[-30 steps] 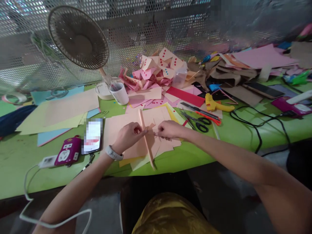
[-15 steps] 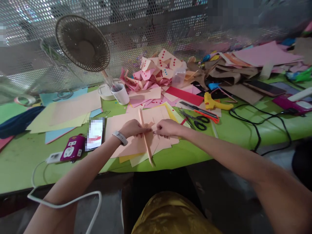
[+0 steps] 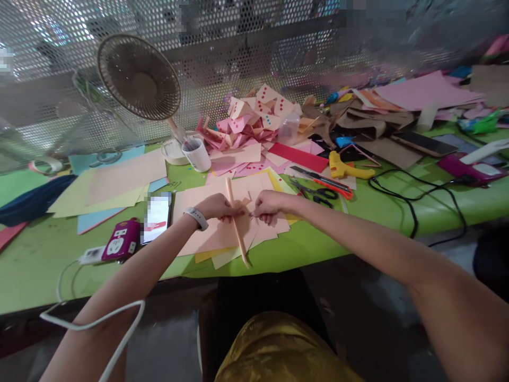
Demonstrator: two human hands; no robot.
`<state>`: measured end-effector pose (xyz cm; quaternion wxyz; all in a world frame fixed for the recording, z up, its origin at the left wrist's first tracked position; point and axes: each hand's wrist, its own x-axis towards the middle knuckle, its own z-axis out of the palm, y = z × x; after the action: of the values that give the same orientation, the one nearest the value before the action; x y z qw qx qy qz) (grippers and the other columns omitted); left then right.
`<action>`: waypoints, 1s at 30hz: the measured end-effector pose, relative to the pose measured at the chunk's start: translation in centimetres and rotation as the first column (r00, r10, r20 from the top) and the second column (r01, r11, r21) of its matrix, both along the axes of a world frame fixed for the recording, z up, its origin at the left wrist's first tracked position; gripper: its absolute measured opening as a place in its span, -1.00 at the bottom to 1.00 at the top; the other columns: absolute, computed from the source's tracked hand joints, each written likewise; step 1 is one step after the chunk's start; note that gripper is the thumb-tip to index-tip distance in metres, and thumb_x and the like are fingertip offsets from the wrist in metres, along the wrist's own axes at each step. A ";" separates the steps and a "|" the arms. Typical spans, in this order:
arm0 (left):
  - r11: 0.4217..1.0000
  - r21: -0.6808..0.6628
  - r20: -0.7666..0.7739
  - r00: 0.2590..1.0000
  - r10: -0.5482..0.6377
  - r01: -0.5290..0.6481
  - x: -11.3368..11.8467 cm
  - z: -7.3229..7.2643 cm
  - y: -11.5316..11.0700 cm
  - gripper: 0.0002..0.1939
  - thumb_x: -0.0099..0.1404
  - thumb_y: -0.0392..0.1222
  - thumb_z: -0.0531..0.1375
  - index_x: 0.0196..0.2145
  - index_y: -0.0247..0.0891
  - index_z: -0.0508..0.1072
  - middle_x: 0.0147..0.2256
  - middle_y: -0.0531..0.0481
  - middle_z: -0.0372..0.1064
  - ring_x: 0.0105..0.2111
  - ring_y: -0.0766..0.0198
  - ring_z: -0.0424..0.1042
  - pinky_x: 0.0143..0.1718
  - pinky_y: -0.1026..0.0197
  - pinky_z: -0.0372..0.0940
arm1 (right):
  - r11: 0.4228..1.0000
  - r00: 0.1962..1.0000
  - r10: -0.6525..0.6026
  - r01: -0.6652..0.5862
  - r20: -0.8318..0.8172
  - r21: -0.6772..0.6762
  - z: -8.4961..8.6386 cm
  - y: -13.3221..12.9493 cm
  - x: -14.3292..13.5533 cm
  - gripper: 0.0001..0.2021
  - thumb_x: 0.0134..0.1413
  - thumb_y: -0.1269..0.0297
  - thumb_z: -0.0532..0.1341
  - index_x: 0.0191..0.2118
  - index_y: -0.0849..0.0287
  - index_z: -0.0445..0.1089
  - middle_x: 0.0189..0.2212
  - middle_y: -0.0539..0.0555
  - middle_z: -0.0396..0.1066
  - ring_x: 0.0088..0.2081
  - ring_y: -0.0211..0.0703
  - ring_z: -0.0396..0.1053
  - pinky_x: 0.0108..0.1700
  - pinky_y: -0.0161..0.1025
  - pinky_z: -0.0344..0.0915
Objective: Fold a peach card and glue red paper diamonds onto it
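My left hand (image 3: 218, 207), with a white band at the wrist, is closed on a long folded peach paper strip (image 3: 240, 239) that stands out from the sheets. A small tan paper flap (image 3: 242, 203) sticks up by its fingertips. Just to the right, my right hand (image 3: 269, 206) has its fingers pinched together close to the strip. What lies between those fingertips is too small to make out. Under both hands is a stack of peach paper sheets (image 3: 207, 241), with yellow and pale green ones showing at its edges.
Scissors (image 3: 318, 193), a utility knife (image 3: 334, 184) and a yellow glue gun (image 3: 348, 167) lie to the right. A lit phone (image 3: 157, 217) and a purple power socket (image 3: 122, 241) are on the left. Behind stand a white cup (image 3: 196, 155), a fan (image 3: 139, 77) and a heap of folded papers (image 3: 254, 119).
The view has shifted slightly. Both hands stay at the strip in nearly the same pose, and the right fingers have moved only a little.
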<state>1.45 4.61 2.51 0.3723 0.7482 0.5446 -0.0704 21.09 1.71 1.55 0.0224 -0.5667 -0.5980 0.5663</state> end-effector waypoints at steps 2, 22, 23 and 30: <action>1.000 -0.006 0.003 1.000 0.004 -0.004 0.1 0.1 0.0 -0.46 -0.04 0.30 0.30 -0.73 -0.27 0.43 -0.69 -0.04 0.33 -0.64 0.32 0.22 -0.50 0.21 0.10 | 0.999 1.000 -0.021 0.021 -0.021 -0.025 -0.1 0.1 0.1 -0.76 0.07 0.43 0.27 -0.59 0.30 0.34 -0.75 -0.01 0.34 -0.65 -0.29 0.36 -0.45 -0.33 0.45; 0.987 0.131 -0.103 0.991 -0.085 0.098 -0.5 1.3 0.3 -0.58 0.03 0.12 0.28 -0.74 -0.25 0.44 -0.70 0.00 0.38 -0.62 0.31 0.34 -0.46 0.25 0.17 | 0.999 0.999 0.013 -0.011 -0.047 0.037 -1.5 0.7 0.5 -0.78 -0.02 0.44 0.27 -0.63 0.27 0.34 -0.75 -0.01 0.34 -0.67 -0.31 0.33 -0.54 -0.39 0.34; 0.986 0.131 -0.099 0.991 -0.088 0.101 -0.6 1.2 0.3 -0.59 0.05 0.11 0.27 -0.74 -0.25 0.44 -0.70 0.00 0.38 -0.62 0.30 0.34 -0.45 0.24 0.18 | 0.999 0.999 0.014 -0.011 -0.047 0.048 -1.5 0.6 0.4 -0.78 -0.03 0.44 0.27 -0.63 0.27 0.34 -0.75 -0.01 0.34 -0.66 -0.32 0.33 -0.54 -0.39 0.33; 0.984 0.152 -0.096 0.992 -0.077 0.091 -0.7 1.0 0.0 -0.60 0.09 0.08 0.25 -0.70 -0.27 0.48 -0.67 -0.03 0.40 -0.59 0.27 0.37 -0.46 0.23 0.19 | 0.994 1.000 0.001 0.001 -0.019 0.108 -1.2 0.1 0.1 -0.78 -0.02 0.36 0.27 -0.61 0.26 0.33 -0.76 -0.02 0.31 -0.67 -0.33 0.30 -0.56 -0.41 0.31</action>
<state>0.77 4.58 3.55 0.2843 0.7934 0.5327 -0.0766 21.19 1.86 0.37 0.0586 -0.5594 -0.6275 0.5384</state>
